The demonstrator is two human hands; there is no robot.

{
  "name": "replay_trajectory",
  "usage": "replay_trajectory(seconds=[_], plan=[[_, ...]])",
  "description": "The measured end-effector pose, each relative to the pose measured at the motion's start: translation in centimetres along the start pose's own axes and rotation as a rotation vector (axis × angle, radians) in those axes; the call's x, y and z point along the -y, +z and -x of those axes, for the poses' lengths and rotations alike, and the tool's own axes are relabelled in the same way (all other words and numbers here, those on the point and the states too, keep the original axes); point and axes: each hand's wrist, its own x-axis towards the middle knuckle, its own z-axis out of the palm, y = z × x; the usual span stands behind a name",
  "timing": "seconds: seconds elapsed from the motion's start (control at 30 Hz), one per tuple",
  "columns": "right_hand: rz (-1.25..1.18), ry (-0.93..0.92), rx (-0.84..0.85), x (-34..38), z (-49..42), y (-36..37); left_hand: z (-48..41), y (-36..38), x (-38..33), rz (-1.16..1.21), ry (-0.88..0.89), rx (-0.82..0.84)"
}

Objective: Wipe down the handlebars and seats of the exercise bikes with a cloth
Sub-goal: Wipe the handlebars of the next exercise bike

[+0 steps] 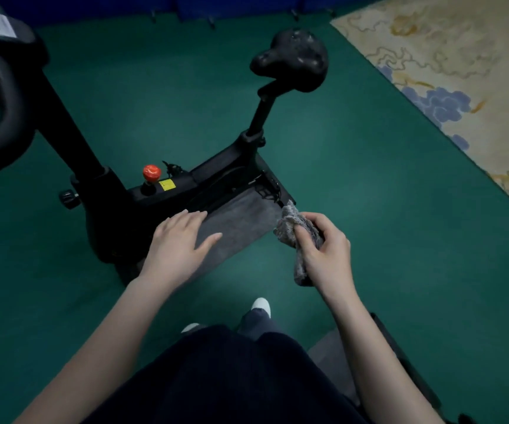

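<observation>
A black exercise bike (167, 191) stands on a grey mat in front of me. Its black seat (293, 61) is up at the centre top, with pale smears on it. The black handlebar (5, 117) curves at the far left. My right hand (323, 249) grips a crumpled grey cloth (293, 228) in the air, low and to the right of the bike frame, well below the seat. My left hand (179, 243) hovers with fingers straight and spread above the mat, holding nothing.
Green carpet (369, 179) surrounds the bike. A patterned cream rug (461, 71) lies at the right. A red knob (151, 172) sticks up from the frame. Blue panels (186, 4) line the far edge. Another dark mat and machine part (369, 356) sit at lower right.
</observation>
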Motion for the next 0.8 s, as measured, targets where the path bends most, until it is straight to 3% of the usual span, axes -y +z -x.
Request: replay_trajectory(seconds=[0.23, 0.47, 0.8], plan=[[-0.027, -0.024, 0.098, -2.0, -6.9, -3.2, -0.5, 0.9, -4.0, 0.060, -0.183, -0.086], [-0.089, -0.139, 0.285, -0.5, -10.1, -1.3, 0.2, 0.6, -3.5, 0.096, -0.383, -0.158], [-0.075, -0.229, 0.421, 2.9, -14.3, 3.2, -2.3, -0.8, -0.8, 0.150, -0.490, -0.259]])
